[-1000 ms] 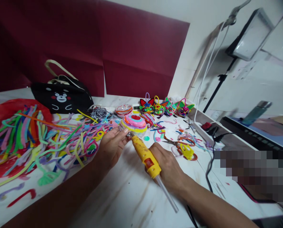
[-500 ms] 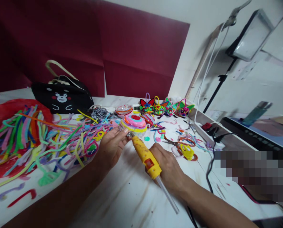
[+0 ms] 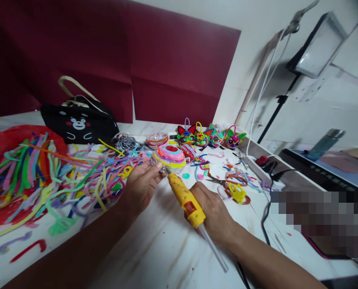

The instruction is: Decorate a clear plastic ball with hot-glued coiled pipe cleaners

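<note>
Hands on a wrapped dome and a glue gun

Left hand [image 3: 139,186] is closed by the fingertips on the near left edge of the pipe-cleaner dome [image 3: 169,157], which sits low over the desk [image 3: 154,245]. The right hand [image 3: 211,212] is wrapped round the yellow glue gun [image 3: 186,198], whose nozzle touches the dome's near underside while its glue stick juts back away from the dome. The dome looks light and hollow, a thin clear shell under fuzzy coils, so it should grip well but may dent if squeezed. A light pinch at the rim, clear of the nozzle and any hot glue, seems the safest hold. Left of the dome lies a heap of loose pipe cleaners [image 3: 46,172], just right of it scissors [image 3: 217,180], and behind it a row of finished animal heads [image 3: 210,137].
</note>
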Demonstrator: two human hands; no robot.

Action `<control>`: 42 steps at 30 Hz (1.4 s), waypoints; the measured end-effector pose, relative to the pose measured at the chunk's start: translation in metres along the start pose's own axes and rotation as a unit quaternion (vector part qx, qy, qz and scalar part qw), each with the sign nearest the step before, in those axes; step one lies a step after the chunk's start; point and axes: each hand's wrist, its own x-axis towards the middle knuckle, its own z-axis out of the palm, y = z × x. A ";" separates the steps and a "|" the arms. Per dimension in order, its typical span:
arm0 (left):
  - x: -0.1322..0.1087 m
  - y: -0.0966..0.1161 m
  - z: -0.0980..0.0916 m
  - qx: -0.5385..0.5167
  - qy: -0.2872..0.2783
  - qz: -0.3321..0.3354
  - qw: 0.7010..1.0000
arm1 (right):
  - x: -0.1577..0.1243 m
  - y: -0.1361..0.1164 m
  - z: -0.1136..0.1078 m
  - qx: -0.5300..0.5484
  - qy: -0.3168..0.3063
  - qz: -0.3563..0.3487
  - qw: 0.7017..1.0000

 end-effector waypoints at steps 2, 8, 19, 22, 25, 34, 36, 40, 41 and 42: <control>0.000 0.000 0.000 0.002 -0.003 -0.001 1.000 | -0.001 0.000 0.001 -0.001 -0.002 0.003 1.000; -0.001 -0.001 0.000 0.023 -0.013 -0.004 1.000 | -0.001 0.001 0.001 -0.004 0.003 0.000 1.000; -0.004 -0.002 0.002 0.049 -0.043 -0.008 0.998 | -0.002 0.002 0.002 0.000 -0.012 0.018 1.000; -0.004 -0.002 0.003 0.043 -0.041 -0.006 0.998 | -0.001 0.001 0.002 -0.004 -0.010 0.016 1.000; -0.004 -0.001 0.003 0.037 -0.037 -0.009 0.999 | -0.001 0.001 0.001 -0.013 -0.006 0.015 1.000; -0.003 -0.002 0.002 0.026 -0.024 -0.007 0.999 | 0.000 0.000 0.000 -0.001 -0.017 0.017 1.000; -0.003 -0.002 0.002 0.029 -0.016 -0.002 0.999 | 0.000 -0.001 0.000 0.003 -0.013 0.016 1.000; -0.003 -0.001 0.002 0.029 -0.015 -0.006 0.999 | 0.000 -0.001 0.000 -0.005 -0.007 0.010 1.000; -0.003 -0.001 0.002 0.029 -0.019 -0.007 0.999 | 0.000 -0.001 0.000 -0.006 -0.009 0.010 1.000; -0.003 -0.001 0.002 0.029 -0.021 -0.007 0.999 | 0.000 -0.001 0.000 -0.007 -0.010 0.011 1.000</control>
